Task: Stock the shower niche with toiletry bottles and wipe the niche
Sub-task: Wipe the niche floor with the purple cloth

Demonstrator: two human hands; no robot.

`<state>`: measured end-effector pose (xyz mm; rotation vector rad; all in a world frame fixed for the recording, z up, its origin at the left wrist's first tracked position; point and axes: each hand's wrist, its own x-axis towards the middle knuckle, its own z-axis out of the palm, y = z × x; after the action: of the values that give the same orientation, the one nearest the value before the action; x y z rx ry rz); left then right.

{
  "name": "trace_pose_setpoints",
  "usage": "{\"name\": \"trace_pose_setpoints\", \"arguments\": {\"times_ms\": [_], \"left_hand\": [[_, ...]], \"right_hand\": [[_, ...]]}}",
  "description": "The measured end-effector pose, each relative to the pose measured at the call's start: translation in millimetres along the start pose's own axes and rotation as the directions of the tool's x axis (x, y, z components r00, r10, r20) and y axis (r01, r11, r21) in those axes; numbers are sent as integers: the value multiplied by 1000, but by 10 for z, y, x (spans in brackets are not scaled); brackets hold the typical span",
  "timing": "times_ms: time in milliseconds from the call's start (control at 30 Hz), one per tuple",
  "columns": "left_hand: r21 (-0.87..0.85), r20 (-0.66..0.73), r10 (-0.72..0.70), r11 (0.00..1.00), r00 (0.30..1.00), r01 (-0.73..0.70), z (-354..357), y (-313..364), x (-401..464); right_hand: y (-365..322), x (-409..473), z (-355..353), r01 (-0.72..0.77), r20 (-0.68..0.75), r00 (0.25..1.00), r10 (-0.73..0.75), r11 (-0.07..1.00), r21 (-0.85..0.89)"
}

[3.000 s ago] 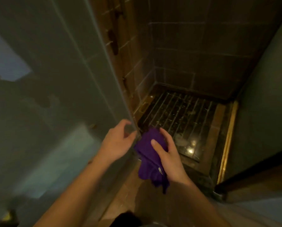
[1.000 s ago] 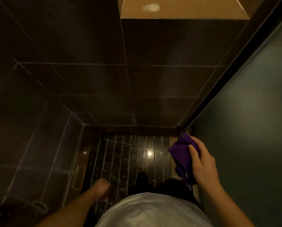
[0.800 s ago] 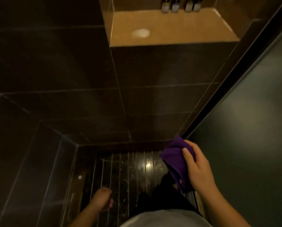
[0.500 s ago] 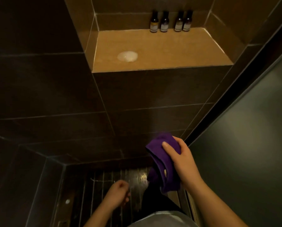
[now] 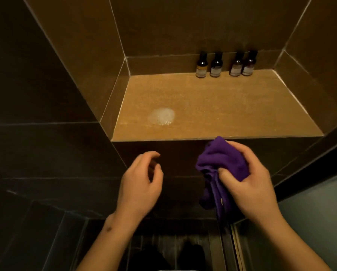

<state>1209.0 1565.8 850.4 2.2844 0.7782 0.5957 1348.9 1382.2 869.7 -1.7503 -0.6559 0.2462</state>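
Head view looks down into a dark-tiled shower, where a tan niche [image 5: 242, 106] is recessed in the wall ahead. Four small dark bottles [image 5: 225, 64] with pale labels stand upright in a row along the niche's back edge, toward its right rear corner, close beside one another; whether they touch cannot be told. Near the front left corner of the niche floor lies a whitish, foamy patch [image 5: 161, 116]. Below the niche's front edge, the right hand [image 5: 249, 180] has its grip clamped on a bunched purple cloth [image 5: 220, 165]: the thumb presses into the folds and the fingers curl round the far side, while the cloth's loose end hangs down below the hand. The top of the cloth reaches just up to the niche's front edge, right of its middle. The left hand [image 5: 140, 184] hovers beside it, well apart from the cloth, its grip loosely apart with fingers gently curled, holding and touching nothing. A grooved dark shower floor [image 5: 163, 247] shows at the bottom between the forearms.
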Motion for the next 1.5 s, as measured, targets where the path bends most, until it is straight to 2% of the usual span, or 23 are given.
{"name": "trace_pose_setpoints", "arguments": {"times_ms": [100, 233, 333, 500, 567, 667, 833, 933, 1000, 1100, 1200, 1267, 1367, 1433, 1500], "left_hand": [[50, -80, 151, 988, 985, -147, -155, 59, 312], [61, -74, 260, 965, 963, -256, -239, 57, 570], [51, -83, 323, 946, 943, -320, -265, 4, 682], [38, -95, 318, 948, 943, -316, -289, -52, 806], [75, -90, 262, 964, 961, -256, -297, -76, 854], [122, -116, 167, 981, 979, -153, -317, -120, 889], [70, -159, 99, 994, 982, -89, -301, -176, 779], [33, -173, 85, 996, 981, -81, -290, -225, 719], [33, -175, 86, 996, 981, -82, -294, -226, 711], [-56, -179, 70, 995, 981, -81, -337, -77, 761], [-216, -89, 14, 976, 996, -33, -410, 224, 922], [-328, 59, -58, 942, 997, 74, -456, 438, 1097], [-465, 241, -81, 865, 967, 188, -467, 696, 1349], [-530, 285, -67, 820, 956, 216, -423, 843, 1458], [-525, 271, -42, 831, 962, 184, -332, 1025, 1512]], "right_hand": [[-163, 264, -56, 118, -125, 983, -135, 984, -135], [-349, 570, -182, 192, -198, 944, -263, 929, -317], [-468, 792, -303, 151, -260, 931, -255, 920, -363], [-706, 1076, -553, 71, -394, 884, -250, 907, -415], [-796, 1184, -543, 63, -374, 903, -210, 928, -367], [-755, 1361, -256, 18, -271, 958, -93, 963, -268], [-507, 1482, 493, -83, -100, 992, 73, 992, -95], [-536, 1533, 782, -101, -62, 993, 100, 995, -12], [-565, 1558, 903, -62, -22, 998, 62, 997, -43], [-578, 1551, 984, -33, 3, 999, 33, 999, -25], [-607, 1485, 952, 82, -31, 996, -83, 996, -17], [-623, 1428, 913, 213, -47, 975, -216, 975, -68], [-586, 1395, 831, 364, -32, 925, -379, 906, -218], [-532, 1411, 717, 386, -50, 907, -419, 871, -304], [-503, 1440, 555, 359, -90, 905, -416, 861, -361]]}}
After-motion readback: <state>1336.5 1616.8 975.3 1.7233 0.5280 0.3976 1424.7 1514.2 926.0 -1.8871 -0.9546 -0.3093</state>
